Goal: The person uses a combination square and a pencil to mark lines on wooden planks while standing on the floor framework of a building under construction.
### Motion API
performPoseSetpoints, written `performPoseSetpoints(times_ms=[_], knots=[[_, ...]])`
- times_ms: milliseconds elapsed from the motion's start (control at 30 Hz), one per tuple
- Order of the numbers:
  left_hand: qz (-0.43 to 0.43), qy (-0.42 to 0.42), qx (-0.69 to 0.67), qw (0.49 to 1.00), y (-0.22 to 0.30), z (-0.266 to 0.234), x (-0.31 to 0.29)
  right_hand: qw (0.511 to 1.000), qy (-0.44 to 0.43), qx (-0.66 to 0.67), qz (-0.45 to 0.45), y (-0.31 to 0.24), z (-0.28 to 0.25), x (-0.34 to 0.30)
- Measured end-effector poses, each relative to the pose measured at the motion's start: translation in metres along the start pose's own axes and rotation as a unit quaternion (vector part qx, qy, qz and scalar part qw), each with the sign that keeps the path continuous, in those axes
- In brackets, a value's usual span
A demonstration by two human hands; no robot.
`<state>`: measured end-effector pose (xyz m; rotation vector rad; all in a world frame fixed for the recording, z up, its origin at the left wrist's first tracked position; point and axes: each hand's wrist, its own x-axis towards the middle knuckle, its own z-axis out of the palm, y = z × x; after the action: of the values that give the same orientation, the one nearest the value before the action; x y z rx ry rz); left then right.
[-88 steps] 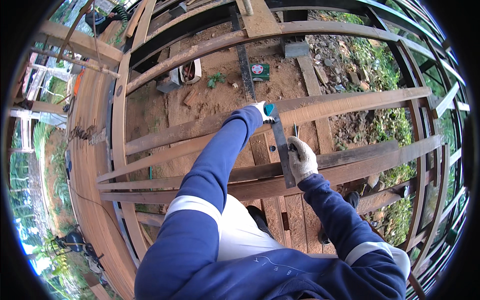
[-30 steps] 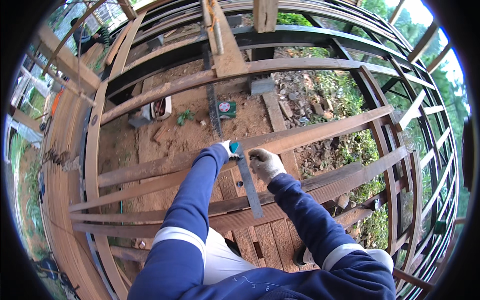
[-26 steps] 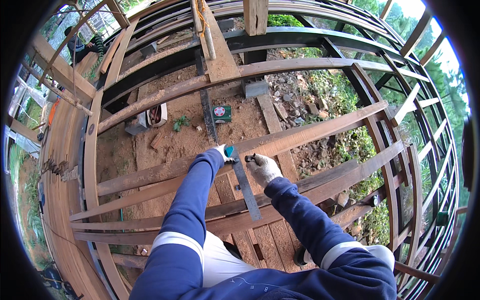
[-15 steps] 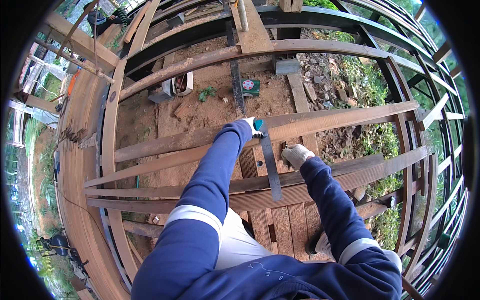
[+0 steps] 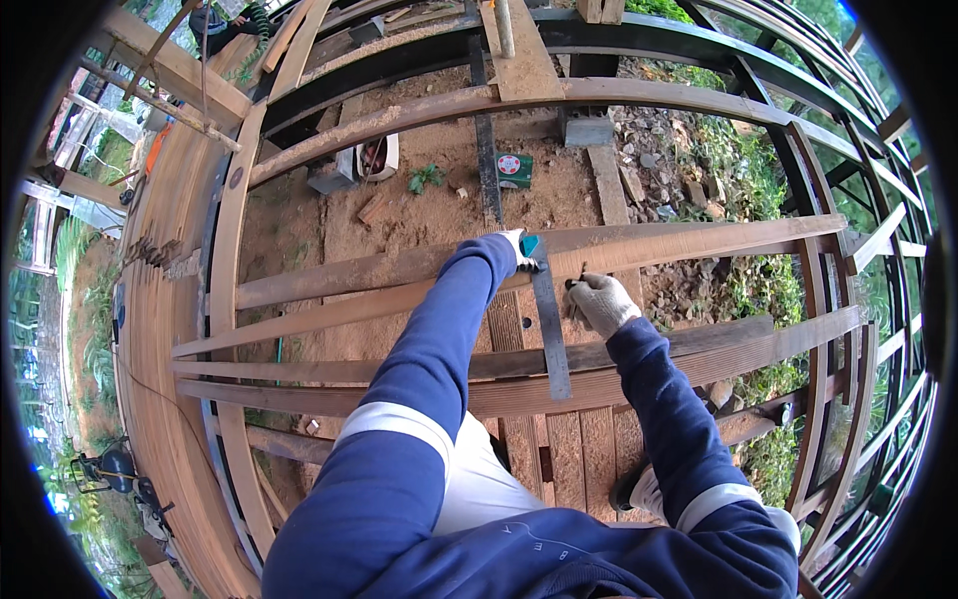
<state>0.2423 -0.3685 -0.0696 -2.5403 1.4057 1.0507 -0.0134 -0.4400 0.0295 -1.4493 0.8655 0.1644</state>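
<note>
Your navy-sleeved, white-banded left arm (image 5: 404,349) stretches farther forward, white-gloved left hand (image 5: 515,248) gripping. Your navy-sleeved, white-banded right arm (image 5: 671,399) reaches forward too; off-white knit-gloved right hand (image 5: 605,303) nearer your body, fingers curled, back up.

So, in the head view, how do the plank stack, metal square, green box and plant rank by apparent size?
1. Plank stack at the left
2. Metal square
3. Green box and plant: too alike in size to rank
</note>
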Motion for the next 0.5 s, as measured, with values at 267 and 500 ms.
performPoseSetpoints(times_ms=[267, 500], knots=[[0.001, -0.026, -0.024, 0.999, -0.001, -0.003, 0.0, 0.948, 0.124, 0.231, -0.182, 0.025, 0.021, 0.015], [0.011, 0.016, -0.025, 0.999, -0.002, 0.004, 0.006, 0.947, 0.145, 0.228, -0.173, 0.03, 0.03, 0.033]])
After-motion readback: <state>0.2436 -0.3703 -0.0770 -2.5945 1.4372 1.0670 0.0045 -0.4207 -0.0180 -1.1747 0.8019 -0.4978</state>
